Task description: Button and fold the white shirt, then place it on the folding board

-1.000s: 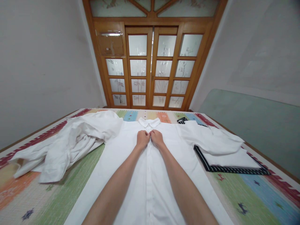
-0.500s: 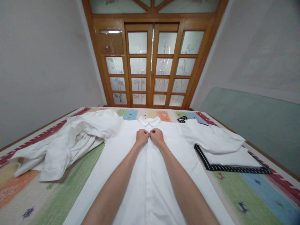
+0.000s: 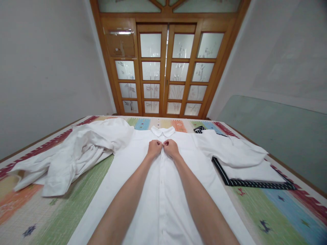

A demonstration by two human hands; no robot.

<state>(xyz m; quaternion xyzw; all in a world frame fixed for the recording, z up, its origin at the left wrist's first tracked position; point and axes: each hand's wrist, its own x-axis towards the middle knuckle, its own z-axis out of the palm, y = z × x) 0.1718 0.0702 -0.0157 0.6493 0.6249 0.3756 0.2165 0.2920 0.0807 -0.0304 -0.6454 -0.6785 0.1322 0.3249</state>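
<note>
A white collared shirt (image 3: pixel 143 146) lies face up, its collar toward the far side and its front placket running down the middle toward me. Just below the collar, my left hand (image 3: pixel 154 148) pinches the placket edge with closed fingers. Right beside it, my right hand (image 3: pixel 170 147) pinches the same spot from the other side, the fingertips of both hands nearly touching. Whatever small part of the placket sits between the fingertips, such as a button, is hidden. The shirt's right-side sleeve (image 3: pixel 235 149) is spread outward.
A crumpled white garment (image 3: pixel 76 149) lies at the left. Under the right sleeve rests a folded white cloth (image 3: pixel 258 173) on a black striped piece (image 3: pixel 260 183). A patterned, multicoloured cloth (image 3: pixel 278 207) covers the table. Wooden glass-paned doors (image 3: pixel 163 71) stand beyond, with a pale green panel (image 3: pixel 268 132) at right.
Hardly anything differs: both hands stay pinched at the same spot on the placket, with only a very slight shift of the fingers and of the camera view.
</note>
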